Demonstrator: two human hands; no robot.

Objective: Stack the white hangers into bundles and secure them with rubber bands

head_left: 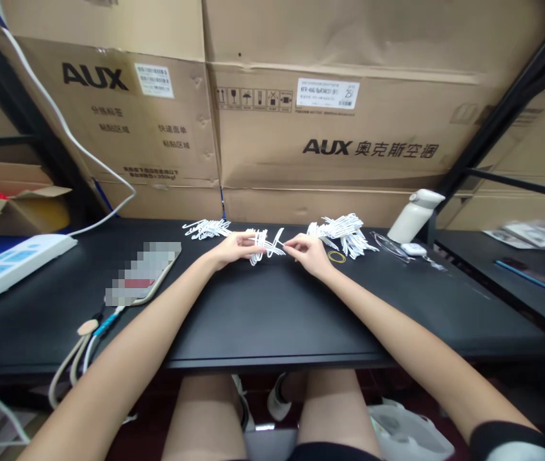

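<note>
- Black flat counter (pixel 272 320): both bare forearms reach across it toward its far edge; the near half between them carries nothing that the hands touch.
- Left hand (pixel 234 248): its grip is pressed together on the left end of a small bundle of thin white plastic strips (pixel 265 244), fingers curled over the top. The bundle rests on or just above the counter; which cannot be told.
- Right hand (pixel 307 253): its grip pinches one strip at the bundle's right end, thumb and forefinger closed on the tip.
- Position relative to the grip: the bundle lies directly between the two hands, touching both, with its loose ends fanning outward.
- Handling judgement: keep the left grip firm so the bundle does not splay, and draw or align the single strip along its own length; a sideways pull would likely tangle the neighbouring strips.
- Just beside the right hand lies a thin yellow rubber band (pixel 336 257), flat on the counter.
- Farther back, two loose heaps of white strips (pixel 344 230) (pixel 206 227) lie near the brown cardboard boxes (pixel 330 128).
</note>
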